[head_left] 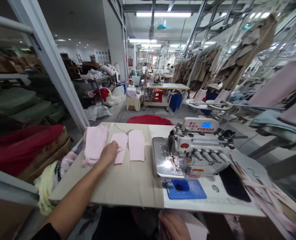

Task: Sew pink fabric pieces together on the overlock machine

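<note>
My left hand point(109, 152) reaches over the cloth-covered table, its fingertips closed at the left edge of a small pink piece point(120, 143). To its right lies a second pink piece point(136, 145), flat on the cover. A folded pink stack point(95, 142) lies to the left of the hand, beside my wrist. Below the table's front edge, my right hand point(173, 227) has its fingers bent round the edge of a pale pink fabric point(194, 226) near my lap. The rest of that fabric is cut off by the frame.
An overlock sewing machine point(200, 150) with a metal plate stands on the table's right half, a blue tray point(186, 189) in front of it. Pink strips point(265, 188) hang at the right. A metal post point(50, 63) rises at the left.
</note>
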`<state>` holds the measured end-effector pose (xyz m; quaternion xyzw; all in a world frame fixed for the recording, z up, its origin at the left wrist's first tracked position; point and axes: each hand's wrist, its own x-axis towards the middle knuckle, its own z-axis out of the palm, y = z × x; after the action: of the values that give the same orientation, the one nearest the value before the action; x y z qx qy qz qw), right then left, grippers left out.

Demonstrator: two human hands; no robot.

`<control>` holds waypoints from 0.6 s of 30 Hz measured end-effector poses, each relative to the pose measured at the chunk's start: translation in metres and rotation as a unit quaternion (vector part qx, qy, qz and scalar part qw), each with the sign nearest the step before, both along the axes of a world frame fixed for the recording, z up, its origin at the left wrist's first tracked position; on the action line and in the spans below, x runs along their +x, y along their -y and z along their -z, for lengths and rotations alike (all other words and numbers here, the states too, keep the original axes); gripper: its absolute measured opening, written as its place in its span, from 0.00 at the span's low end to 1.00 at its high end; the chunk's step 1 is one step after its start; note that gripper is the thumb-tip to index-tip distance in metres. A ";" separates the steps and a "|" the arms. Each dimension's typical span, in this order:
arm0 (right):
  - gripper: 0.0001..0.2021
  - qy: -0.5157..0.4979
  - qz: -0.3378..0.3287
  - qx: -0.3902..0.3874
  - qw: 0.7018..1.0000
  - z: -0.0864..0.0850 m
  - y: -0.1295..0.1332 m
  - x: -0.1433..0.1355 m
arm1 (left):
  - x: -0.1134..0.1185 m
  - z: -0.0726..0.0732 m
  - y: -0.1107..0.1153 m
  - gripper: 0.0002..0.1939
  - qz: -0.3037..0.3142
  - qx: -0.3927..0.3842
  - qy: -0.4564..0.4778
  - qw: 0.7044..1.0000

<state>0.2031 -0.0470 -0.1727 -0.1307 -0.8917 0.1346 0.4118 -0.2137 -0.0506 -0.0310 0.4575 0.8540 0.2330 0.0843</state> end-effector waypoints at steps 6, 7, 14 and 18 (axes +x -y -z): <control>0.32 -0.025 -0.031 -0.073 0.997 -0.068 0.018 -0.070 | 0.051 -0.026 0.037 0.11 0.138 0.032 0.110 0.984; 0.32 -0.022 -0.010 -0.081 0.996 -0.075 0.022 -0.081 | 0.062 -0.032 0.053 0.11 0.202 0.032 0.146 0.968; 0.10 0.182 -0.159 -0.119 0.963 -0.116 -0.014 -0.157 | 0.058 -0.073 0.126 0.08 0.309 0.151 0.190 0.920; 0.13 0.092 -0.001 -0.113 0.989 -0.142 -0.054 -0.185 | 0.019 -0.050 0.125 0.17 0.134 0.227 -0.048 0.964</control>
<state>0.0178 0.0073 -0.0306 -0.1879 -0.9050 0.2225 0.3100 -0.1944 -0.1759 0.0186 0.5855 0.7126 0.3851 -0.0319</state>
